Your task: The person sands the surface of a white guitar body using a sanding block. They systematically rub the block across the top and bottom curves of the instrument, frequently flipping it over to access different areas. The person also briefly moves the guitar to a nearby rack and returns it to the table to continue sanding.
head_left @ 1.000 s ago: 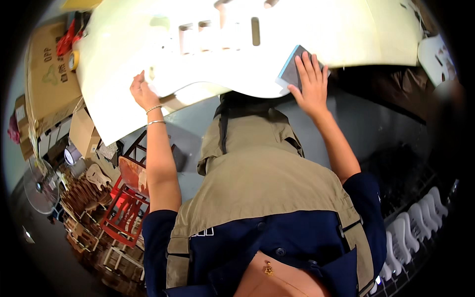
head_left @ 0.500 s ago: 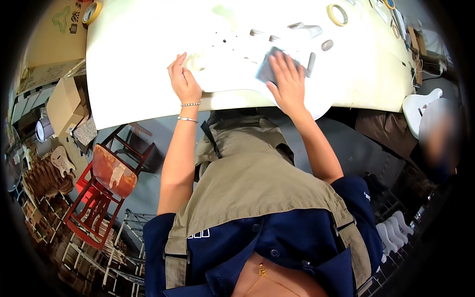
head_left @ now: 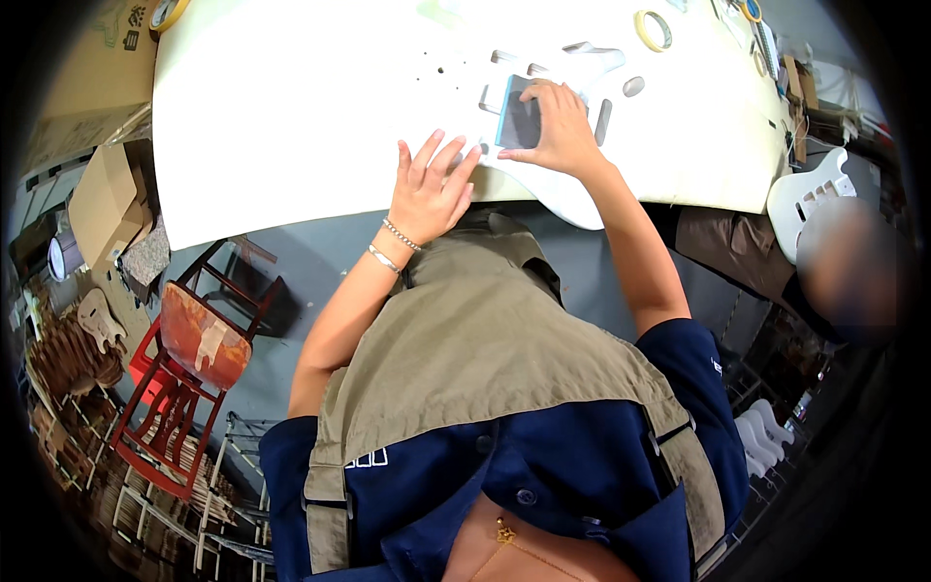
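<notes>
A white electric guitar body (head_left: 567, 197) with several cut-out cavities lies on the pale table (head_left: 281, 184), its lower right curve reaching past the front edge. My right hand (head_left: 564, 131) grips a flat dark grey sanding pad (head_left: 520, 114) with a light blue edge, thumb at the near side and fingers bent over its top. The pad rests on the body beside the cavities. To its left, my left hand (head_left: 432, 189) has its fingers spread, with fingertips at the body's near edge. It holds nothing. Glare washes out much of the body's outline on the left.
A roll of masking tape (head_left: 653, 31) lies at the far right of the table. On the right, another person's leg (head_left: 727, 247) and a second white guitar body (head_left: 808, 199) show. A red-brown chair (head_left: 202, 335) and an open cardboard box (head_left: 109, 204) stand at left.
My left hand has moved right along the body's near edge, closer to the pad, and its fingers have spread. My right hand has gone from lying flat on the pad to gripping it.
</notes>
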Motion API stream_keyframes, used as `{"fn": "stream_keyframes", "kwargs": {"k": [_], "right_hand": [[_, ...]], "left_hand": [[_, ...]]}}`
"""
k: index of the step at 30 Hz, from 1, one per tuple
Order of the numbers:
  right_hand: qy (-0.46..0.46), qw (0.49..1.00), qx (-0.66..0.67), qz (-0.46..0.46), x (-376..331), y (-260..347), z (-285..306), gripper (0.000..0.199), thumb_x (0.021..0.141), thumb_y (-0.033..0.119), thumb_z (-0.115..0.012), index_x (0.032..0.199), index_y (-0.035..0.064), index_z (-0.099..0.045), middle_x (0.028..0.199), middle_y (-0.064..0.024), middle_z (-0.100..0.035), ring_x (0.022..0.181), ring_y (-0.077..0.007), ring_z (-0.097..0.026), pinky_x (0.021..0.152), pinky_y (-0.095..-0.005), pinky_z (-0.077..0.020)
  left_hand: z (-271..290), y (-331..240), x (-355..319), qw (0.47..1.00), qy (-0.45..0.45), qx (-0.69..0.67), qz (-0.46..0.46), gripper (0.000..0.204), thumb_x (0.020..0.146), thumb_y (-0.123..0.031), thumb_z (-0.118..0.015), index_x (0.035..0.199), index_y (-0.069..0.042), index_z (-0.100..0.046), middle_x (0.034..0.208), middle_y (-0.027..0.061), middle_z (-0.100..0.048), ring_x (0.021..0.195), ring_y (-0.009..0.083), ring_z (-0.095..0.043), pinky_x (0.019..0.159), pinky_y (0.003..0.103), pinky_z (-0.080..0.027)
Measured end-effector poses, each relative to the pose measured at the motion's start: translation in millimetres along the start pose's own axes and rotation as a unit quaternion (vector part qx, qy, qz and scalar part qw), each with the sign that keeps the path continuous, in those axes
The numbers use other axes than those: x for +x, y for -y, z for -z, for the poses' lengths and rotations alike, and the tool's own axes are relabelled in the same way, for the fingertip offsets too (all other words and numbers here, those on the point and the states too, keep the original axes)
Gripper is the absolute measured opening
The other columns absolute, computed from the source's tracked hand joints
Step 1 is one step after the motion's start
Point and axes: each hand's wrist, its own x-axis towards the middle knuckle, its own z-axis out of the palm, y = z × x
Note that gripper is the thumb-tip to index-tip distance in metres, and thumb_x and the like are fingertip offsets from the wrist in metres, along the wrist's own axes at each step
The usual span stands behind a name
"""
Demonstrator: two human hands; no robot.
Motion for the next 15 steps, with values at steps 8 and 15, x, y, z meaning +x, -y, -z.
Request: {"fn": "stream_keyframes", "kwargs": {"k": [8, 15], "right_hand": [[-0.107, 0.993, -0.035, -0.028, -102.7, -1.4, -6.9, 0.084, 0.070, 0.050, -0.071, 0.138, 0.0089, -0.042, 0.139, -0.0210, -0.036, 0.125, -0.0369, -0.037, 0.103, -0.0508, -0.0241], [-0.084, 0.991, 0.022, 0.106, 8.7, 61.7, -29.8, 0.063, 0.084, 0.042, -0.060, 0.136, 0.0097, -0.044, 0.142, -0.0204, -0.035, 0.130, -0.0354, -0.034, 0.107, -0.0504, -0.0232]], "left_hand": [[-14.2, -17.8, 0.7, 0.999, 0.019, 0.031, -0.019, 0.041, 0.087, -0.037, -0.058, 0.128, -0.031, -0.056, 0.144, 0.0093, -0.029, 0.137, 0.0326, -0.019, 0.112, 0.057, 0.005], [13.8, 2.3, -56.8, 0.948, -0.065, 0.007, 0.312, 0.051, 0.091, -0.033, -0.051, 0.137, -0.014, -0.044, 0.144, 0.0156, -0.021, 0.136, 0.0372, -0.016, 0.109, 0.062, 0.002]]}}
